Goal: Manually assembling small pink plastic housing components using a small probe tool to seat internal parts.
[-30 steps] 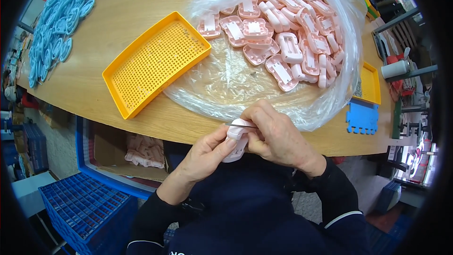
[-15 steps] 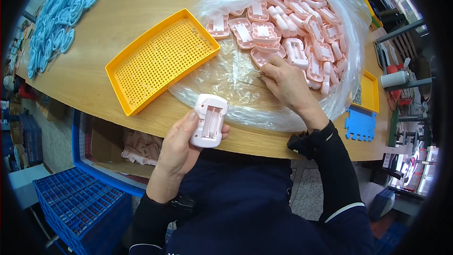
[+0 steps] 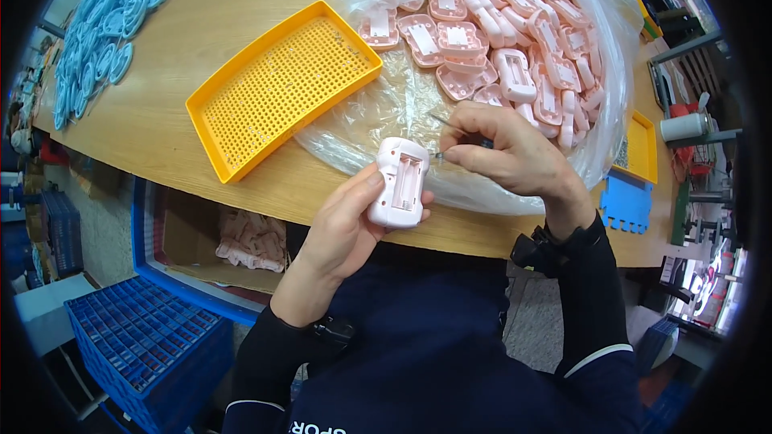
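Note:
In my left hand (image 3: 342, 221) is a pale pink plastic casing (image 3: 392, 202), its open battery compartment turned up and fingers wrapped round its sides. My right hand (image 3: 519, 153) is closed just right of that casing. A thin pointed metal tool (image 3: 441, 120) sticks out from its curled fingers; its full shape is hidden. Between thumb and forefinger is a tiny metal piece (image 3: 438, 155), close to the casing's edge but too small to name. Beyond the right hand, many similar pink casings (image 3: 462, 38) lie heaped on a clear plastic bag (image 3: 402, 100).
A yellow perforated tray (image 3: 281, 88) with small bits in it lies left of the bag. Light-blue plastic parts (image 3: 104, 24) are piled far left. At right are another yellow tray (image 3: 643, 149) and a blue mat (image 3: 626, 205). Below the table edge stands a blue crate (image 3: 149, 345).
My right hand has come back from the heap toward the casing, with the metal tool now showing. The left hand has moved right and slightly up with the casing.

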A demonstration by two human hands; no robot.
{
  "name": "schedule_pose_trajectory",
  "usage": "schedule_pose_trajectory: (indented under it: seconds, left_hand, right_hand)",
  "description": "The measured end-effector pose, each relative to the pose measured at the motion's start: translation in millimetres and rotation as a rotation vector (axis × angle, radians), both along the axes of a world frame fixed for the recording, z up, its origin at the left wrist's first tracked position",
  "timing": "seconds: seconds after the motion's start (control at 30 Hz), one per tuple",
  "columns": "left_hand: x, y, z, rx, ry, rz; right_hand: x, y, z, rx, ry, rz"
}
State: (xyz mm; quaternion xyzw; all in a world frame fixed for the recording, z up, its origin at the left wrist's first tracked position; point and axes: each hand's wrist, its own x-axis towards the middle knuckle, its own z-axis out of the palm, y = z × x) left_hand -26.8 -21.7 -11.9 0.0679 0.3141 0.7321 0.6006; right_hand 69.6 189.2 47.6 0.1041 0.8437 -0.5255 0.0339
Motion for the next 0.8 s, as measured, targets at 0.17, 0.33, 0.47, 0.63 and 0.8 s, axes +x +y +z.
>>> schedule_pose_trajectory:
  seconds: [0.17,0.33,0.47,0.63,0.8]
  left_hand:
    - [8,0,3,-0.014,0.035,-0.043]
    - [14,-2,4,-0.023,0.116,-0.069]
    - [19,-5,4,-0.045,0.183,-0.080]
    - [18,-4,5,-0.043,0.180,-0.081]
    - [16,-7,7,-0.040,0.114,-0.104]
  right_hand:
    - [-9,-8,10,0.243,-0.011,0.190]
    - [-12,-13,8,0.272,-0.016,0.156]
    - [-13,-21,9,0.409,-0.004,0.176]
    - [-13,-35,15,0.505,-0.096,0.148]
    - [-13,-33,7,0.536,-0.053,0.165]
